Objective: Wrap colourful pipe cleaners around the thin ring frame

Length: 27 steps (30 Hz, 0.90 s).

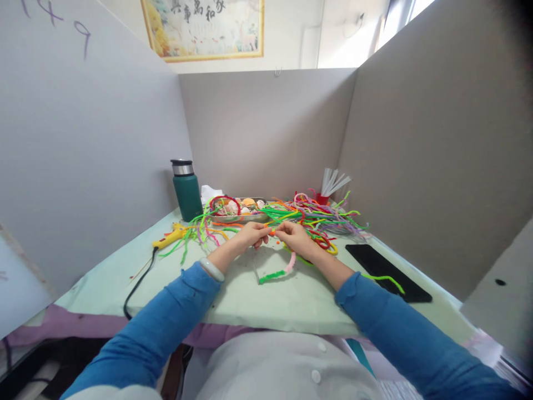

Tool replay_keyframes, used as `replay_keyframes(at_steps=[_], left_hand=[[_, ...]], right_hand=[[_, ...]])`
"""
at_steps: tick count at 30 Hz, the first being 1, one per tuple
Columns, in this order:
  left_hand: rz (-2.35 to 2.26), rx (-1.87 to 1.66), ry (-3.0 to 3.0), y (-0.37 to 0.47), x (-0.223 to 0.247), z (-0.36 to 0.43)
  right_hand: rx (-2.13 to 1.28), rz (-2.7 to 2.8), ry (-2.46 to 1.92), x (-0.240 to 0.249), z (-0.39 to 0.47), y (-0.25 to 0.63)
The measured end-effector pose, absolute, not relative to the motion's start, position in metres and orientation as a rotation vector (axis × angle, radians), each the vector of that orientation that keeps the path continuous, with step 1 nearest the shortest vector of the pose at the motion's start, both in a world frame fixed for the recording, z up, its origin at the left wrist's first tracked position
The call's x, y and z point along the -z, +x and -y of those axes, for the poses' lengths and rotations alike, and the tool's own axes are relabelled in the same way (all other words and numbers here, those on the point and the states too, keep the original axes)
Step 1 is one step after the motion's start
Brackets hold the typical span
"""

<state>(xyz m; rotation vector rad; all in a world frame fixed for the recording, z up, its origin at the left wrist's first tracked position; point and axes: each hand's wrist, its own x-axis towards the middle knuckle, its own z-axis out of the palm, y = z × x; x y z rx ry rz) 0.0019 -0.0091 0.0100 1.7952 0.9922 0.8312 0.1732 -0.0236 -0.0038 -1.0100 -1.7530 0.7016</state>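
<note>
Over the middle of the table, my left hand and my right hand meet with fingers pinched around a small orange piece between them. Below my hands hangs a bent wire, its lower part wrapped in green fuzzy stem and then pink fuzzy stem. The wire's thin bare end shows under my left hand. A tiny orange bit is just under my fingertips. My fingers partly hide how the orange piece is held.
A yellow glue gun with a black cord lies left, near a green bottle. Behind my hands are a tray of small items and a heap of colourful fuzzy stems. White sticks stand in a red holder; a black slab lies right.
</note>
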Motion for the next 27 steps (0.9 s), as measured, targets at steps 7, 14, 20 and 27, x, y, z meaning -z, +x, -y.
replay_keyframes(at_steps=[7, 14, 20, 27], left_hand=[[-1.073, -0.843, 1.794, 0.0028, -0.0090, 0.0070], [-1.052, -0.807, 1.803, 0.0021, -0.0099, 0.0092], [-1.038, -0.802, 1.852, 0.0022, -0.0091, 0.0091], [-1.178, -0.863, 2.109, 0.0031, -0.0031, 0.0015]], right_hand=[[-0.775, 1.741, -1.034, -0.0001, 0.0275, 0.1716], [-0.759, 1.843, -0.952, 0.0024, 0.0271, 0.1711], [-0.651, 1.883, -0.956, 0.0045, 0.0261, 0.1720], [-0.600, 1.825, -1.027, 0.0081, 0.0190, 0.1747]])
